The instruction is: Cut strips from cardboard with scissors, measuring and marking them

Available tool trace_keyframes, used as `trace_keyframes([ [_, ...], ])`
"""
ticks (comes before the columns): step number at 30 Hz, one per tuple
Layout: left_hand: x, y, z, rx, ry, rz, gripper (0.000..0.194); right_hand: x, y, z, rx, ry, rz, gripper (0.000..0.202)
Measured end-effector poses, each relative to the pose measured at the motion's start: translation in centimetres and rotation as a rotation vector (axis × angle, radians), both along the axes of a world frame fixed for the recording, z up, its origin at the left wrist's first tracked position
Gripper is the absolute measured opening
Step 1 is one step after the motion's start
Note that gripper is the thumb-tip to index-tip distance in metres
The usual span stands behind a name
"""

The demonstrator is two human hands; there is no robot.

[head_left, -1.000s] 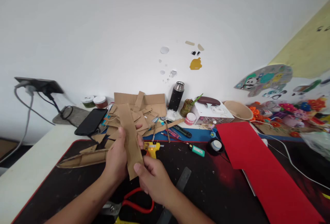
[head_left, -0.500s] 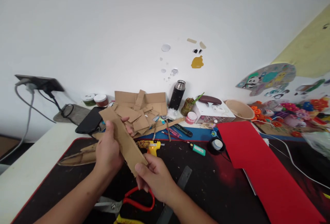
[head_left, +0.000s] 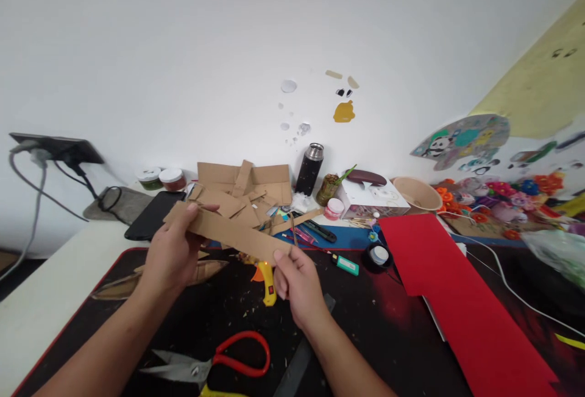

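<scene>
A long strip of brown cardboard (head_left: 237, 234) is stretched between my two hands above the dark mat. My left hand (head_left: 176, 251) pinches its left end, thumb on top. At the strip's right end, my right hand (head_left: 298, 278) grips it between thumb and fingers. Below and behind the strip lies a yellow glue gun (head_left: 269, 284), partly hidden. Scissors (head_left: 196, 369) with a red handle loop lie nearer to me, blades apart. A dark ruler (head_left: 299, 363) runs under my right forearm. A folded cardboard piece (head_left: 116, 287) sits beyond my left forearm.
Cardboard scraps (head_left: 249, 199) are heaped by the wall, beside a black flask (head_left: 311, 168). A teal-ended cutter (head_left: 346, 265) and a small round jar (head_left: 378, 256) lie on the mat (head_left: 361, 336). Red sheets (head_left: 439, 275) cover the right side.
Both hands have turned the cardboard strip from a steep slant to a flatter, nearly level one. My right hand has risen and moved right, uncovering more of the glue gun and scissors.
</scene>
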State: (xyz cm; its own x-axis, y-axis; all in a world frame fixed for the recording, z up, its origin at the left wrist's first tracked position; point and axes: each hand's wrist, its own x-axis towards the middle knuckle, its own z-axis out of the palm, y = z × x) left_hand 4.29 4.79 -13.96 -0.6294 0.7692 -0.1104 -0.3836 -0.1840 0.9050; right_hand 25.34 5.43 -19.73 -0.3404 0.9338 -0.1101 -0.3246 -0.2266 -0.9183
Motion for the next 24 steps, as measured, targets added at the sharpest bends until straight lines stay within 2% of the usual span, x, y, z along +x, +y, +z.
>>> trace_keyframes([
  [4, 0.3, -0.3, 0.3, -0.032, 0.043, -0.095, 0.037, 0.4, 0.9, 0.2, -0.051, 0.073, -0.105, 0.058],
  [9, 0.1, -0.5, 0.5, -0.030, 0.028, -0.149, 0.045, 0.5, 1.1, 0.2, 0.004, 0.062, -0.108, 0.058],
  [18, -1.2, -0.1, 0.3, -0.050, 0.066, -0.182, 0.039, 0.6, 1.2, 0.1, 0.001, 0.018, -0.071, 0.059],
  [22, -3.0, -0.1, 1.2, -0.055, 0.204, -0.078, 0.023, 0.9, 1.4, 0.0, 0.041, -0.041, -0.078, 0.061],
  [24, -4.1, -0.3, 2.0, -0.106, 0.320, -0.155, 0.012, 1.0, 1.5, -0.1, 0.058, -0.053, -0.096, 0.062],
])
